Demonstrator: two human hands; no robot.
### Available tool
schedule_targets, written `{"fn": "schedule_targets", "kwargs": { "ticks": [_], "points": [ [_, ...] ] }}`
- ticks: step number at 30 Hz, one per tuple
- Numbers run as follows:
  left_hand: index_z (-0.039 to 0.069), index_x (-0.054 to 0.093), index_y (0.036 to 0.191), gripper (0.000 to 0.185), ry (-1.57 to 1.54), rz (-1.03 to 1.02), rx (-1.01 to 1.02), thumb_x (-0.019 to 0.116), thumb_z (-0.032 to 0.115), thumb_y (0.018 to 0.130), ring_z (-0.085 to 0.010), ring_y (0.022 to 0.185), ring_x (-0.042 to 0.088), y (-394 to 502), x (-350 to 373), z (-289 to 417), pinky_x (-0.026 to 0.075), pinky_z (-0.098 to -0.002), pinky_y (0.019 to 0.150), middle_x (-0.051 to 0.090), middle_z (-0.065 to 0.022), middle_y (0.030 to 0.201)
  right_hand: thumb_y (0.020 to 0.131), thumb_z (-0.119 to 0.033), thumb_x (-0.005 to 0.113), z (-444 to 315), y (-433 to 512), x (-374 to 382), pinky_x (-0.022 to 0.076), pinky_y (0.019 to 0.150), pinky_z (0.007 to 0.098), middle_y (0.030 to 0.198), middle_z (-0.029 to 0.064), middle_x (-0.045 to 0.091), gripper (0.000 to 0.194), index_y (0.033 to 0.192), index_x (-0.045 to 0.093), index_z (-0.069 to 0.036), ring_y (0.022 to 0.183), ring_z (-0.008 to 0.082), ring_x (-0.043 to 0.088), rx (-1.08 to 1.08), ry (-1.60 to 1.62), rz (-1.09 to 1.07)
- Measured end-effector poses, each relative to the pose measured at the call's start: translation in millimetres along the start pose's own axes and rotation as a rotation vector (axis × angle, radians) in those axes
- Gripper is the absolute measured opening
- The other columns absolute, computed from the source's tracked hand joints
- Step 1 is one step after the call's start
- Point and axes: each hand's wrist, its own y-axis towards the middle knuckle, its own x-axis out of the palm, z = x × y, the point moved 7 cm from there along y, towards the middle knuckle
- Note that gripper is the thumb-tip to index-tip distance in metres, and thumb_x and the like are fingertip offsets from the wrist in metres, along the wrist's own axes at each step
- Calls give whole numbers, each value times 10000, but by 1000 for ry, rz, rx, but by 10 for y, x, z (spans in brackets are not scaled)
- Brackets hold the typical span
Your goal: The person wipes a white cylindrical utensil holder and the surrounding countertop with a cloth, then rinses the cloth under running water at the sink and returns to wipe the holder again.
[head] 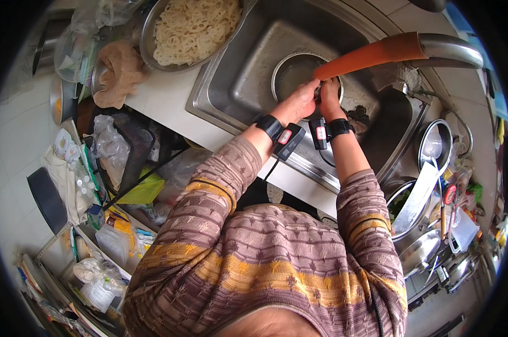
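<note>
Both hands are close together under the orange-sleeved faucet spout, over the right side of a round metal bowl in the stainless steel sink. The bowl looks to have water in it. My left hand has its fingers bent around something small and dark, mostly hidden between the palms. My right hand faces it from the right, its fingers partly hidden by the spout and the wrist device. Dark wet scraps lie on the sink floor beside my right wrist.
A large metal bowl of sliced lotus root stands at the sink's upper left, near a brown cloth. At right, a cleaver lies across a pot, below a small metal bowl. Bags and boxes crowd the lower left.
</note>
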Motion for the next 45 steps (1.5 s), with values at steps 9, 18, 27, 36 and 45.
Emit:
{"fn": "schedule_targets", "kwargs": {
  "ticks": [9,18,27,36,45],
  "points": [
    [69,568,1100,266,-55,41,-56,489,289,971,-164,953,595,-97,267,8,480,-354,875,626,-43,1005,977,-462,376,-182,-125,32,440,755,316,899,17,565,429,972,548,-69,852,141,528,84,263,-87],
    [94,532,1092,422,36,96,-93,379,474,989,-175,936,556,-133,163,129,483,-350,803,596,-46,1016,1005,-361,306,-66,-177,125,305,1077,389,1409,235,410,539,1374,382,24,1315,344,385,-323,-230,-235],
    [-3,567,1072,543,196,393,-33,310,472,1007,-156,813,595,114,-186,-57,482,-279,656,621,-109,955,1002,-406,328,279,-128,43,338,1045,350,1394,264,413,592,1437,301,-6,1297,372,413,-194,-208,-216],
    [36,596,927,250,387,436,73,483,257,961,-172,658,582,362,-473,-128,464,-300,586,582,-61,728,989,-309,369,131,23,7,482,811,470,960,274,635,381,1151,612,-65,945,440,595,-327,-542,-144],
    [125,658,1083,375,1720,363,194,637,62,714,-342,1073,572,351,-527,446,467,-393,929,558,-180,1194,822,-69,523,633,289,212,513,777,480,1234,219,521,452,1272,489,-90,986,415,596,-372,-1326,-453]
  ]
}}
